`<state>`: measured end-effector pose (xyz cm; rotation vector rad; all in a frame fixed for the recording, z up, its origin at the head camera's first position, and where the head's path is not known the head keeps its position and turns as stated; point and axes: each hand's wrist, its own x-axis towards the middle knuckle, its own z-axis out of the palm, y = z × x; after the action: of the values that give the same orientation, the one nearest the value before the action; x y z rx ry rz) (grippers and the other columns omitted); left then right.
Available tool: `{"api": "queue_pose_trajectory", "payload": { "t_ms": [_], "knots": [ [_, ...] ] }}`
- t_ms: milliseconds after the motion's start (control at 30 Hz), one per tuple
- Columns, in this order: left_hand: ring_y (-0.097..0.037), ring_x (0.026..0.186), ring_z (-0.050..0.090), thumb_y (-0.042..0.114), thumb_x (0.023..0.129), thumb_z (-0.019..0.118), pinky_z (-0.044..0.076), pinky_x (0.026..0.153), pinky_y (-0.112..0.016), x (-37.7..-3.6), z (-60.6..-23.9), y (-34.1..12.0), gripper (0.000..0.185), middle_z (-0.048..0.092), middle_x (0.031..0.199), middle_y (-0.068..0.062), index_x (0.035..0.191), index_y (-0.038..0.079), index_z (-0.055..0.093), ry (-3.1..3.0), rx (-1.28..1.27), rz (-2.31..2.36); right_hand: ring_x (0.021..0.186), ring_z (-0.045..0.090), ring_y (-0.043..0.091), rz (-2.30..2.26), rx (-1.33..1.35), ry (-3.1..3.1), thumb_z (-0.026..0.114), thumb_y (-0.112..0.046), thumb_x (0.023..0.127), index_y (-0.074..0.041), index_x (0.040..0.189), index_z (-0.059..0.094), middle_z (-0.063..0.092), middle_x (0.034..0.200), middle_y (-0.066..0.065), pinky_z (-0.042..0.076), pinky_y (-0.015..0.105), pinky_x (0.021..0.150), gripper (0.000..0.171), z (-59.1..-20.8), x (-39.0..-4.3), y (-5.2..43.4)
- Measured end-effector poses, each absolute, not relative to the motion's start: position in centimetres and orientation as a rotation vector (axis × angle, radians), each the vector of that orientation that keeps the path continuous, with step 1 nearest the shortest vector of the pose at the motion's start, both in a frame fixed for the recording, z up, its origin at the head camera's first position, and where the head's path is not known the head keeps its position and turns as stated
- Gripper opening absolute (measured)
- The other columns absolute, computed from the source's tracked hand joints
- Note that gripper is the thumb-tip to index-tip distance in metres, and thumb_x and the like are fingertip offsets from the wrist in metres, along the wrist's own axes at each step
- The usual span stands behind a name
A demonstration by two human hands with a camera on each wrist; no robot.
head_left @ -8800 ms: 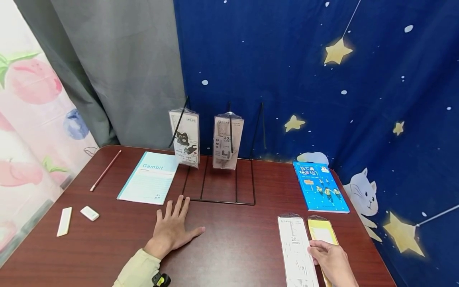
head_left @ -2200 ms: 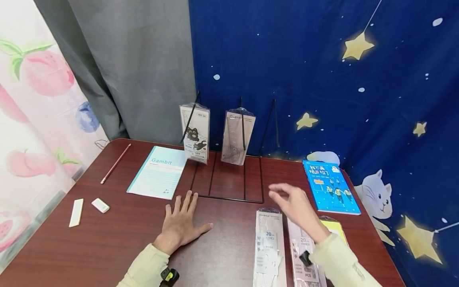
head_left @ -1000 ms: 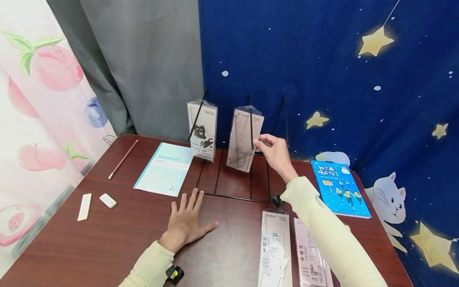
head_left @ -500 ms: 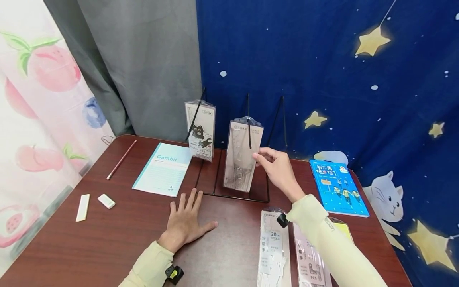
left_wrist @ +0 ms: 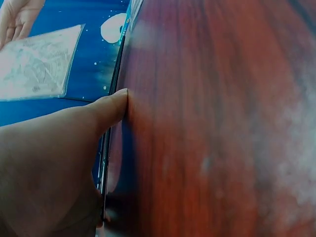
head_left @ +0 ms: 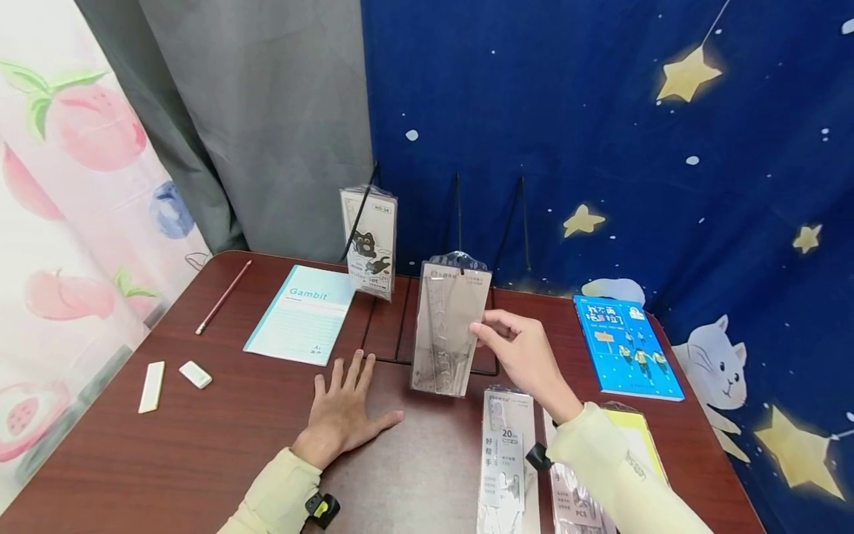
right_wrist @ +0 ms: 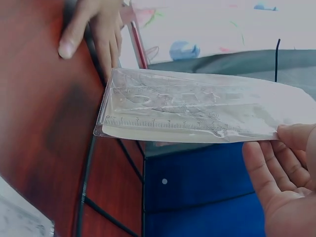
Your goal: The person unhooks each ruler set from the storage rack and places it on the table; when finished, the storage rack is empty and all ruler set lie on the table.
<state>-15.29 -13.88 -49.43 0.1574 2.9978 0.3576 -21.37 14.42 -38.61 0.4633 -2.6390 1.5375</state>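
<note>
My right hand (head_left: 520, 356) pinches the right edge of a clear-bagged ruler set (head_left: 448, 334) between thumb and fingers. The bag hangs upright in front of the black wire display rack (head_left: 497, 311), its top at the tip of the middle prong. In the right wrist view, scale marks show on the clear ruler (right_wrist: 168, 123) inside. My left hand (head_left: 343, 415) lies palm down on the table with fingers spread, fingertips by the rack's front bar. Another ruler set (head_left: 370, 245), printed with black cats, hangs on the left prong. No pack hangs on the right prong.
At the front right of the table lie a pale ruler pack (head_left: 507, 460), a pink pack (head_left: 567, 497) partly under my right sleeve, and a yellow pack (head_left: 640, 437). A blue book (head_left: 627, 348), workbook (head_left: 303, 315), pencil (head_left: 223, 297) and two white blocks (head_left: 195, 374) lie around.
Since 8.8 seconds ago, a pale and a pink pack have come to lie at front right. Over the last second, my right hand has drawn the ruler set forward along the middle prong. The left hand stays.
</note>
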Motion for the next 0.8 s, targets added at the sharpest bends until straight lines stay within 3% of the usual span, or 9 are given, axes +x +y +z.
{"api": "queue_pose_trajectory", "payload": {
  "t_ms": [133, 367, 800],
  "knots": [
    [-0.049, 0.156, 0.024, 0.078, 0.087, 0.059, 0.023, 0.118, -0.073, -15.2, -49.2, -13.8, 0.111, 0.022, 0.173, -0.016, 0.166, 0.009, 0.024, 2.98, 0.149, 0.351, 0.077, 0.069, 0.012, 1.537, 0.472, -2.652, 0.074, -0.033, 0.097, -0.017, 0.11, 0.079, 0.079, 0.093, 0.003, 0.054, 0.025, 0.065, 0.021, -38.8, -20.1, 14.7],
    [-0.049, 0.157, 0.023, 0.077, 0.087, 0.061, 0.022, 0.118, -0.073, -15.3, -49.2, -13.9, 0.111, 0.022, 0.173, -0.016, 0.166, 0.009, 0.022, 2.971, 0.151, 0.348, 0.079, 0.072, 0.008, 1.574, 0.512, -2.645, 0.076, -0.026, 0.096, -0.015, 0.106, 0.079, 0.079, 0.093, 0.003, 0.058, 0.024, 0.074, 0.015, -38.7, -17.8, 14.3],
    [-0.05, 0.156, 0.022, 0.074, 0.089, 0.06, 0.023, 0.117, -0.073, -15.4, -49.8, -14.2, 0.109, 0.021, 0.173, -0.018, 0.166, 0.009, 0.021, 2.983, 0.175, 0.343, 0.082, 0.074, 0.005, 1.641, 0.494, -2.802, 0.075, -0.026, 0.096, -0.016, 0.101, 0.077, 0.079, 0.092, 0.0, 0.058, 0.022, 0.074, 0.011, -41.9, -13.6, 14.2]
  ]
}}
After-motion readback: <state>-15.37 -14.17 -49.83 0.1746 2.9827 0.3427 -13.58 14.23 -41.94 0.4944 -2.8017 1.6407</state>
